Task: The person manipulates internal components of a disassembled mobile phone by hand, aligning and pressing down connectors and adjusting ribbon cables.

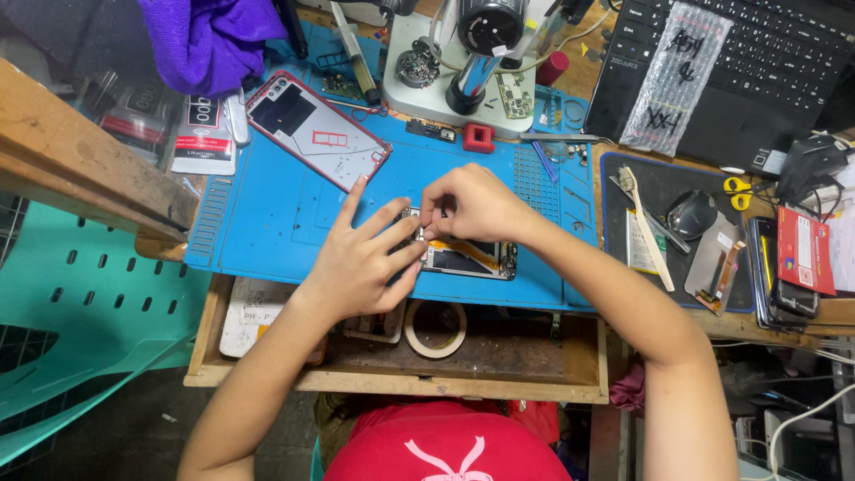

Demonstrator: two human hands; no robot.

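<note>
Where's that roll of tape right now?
In the head view, the roll of tape lies in the open wooden drawer just below the blue mat, under the opened phone and beside the left hand.

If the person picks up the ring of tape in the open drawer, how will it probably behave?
The tape roll looks like a thin, hollow ring, so it is probably light. It lies flat on the drawer floor, so it should stay put; stood on edge, it would likely roll. Its wide hole should let fingers hook it easily.
</note>
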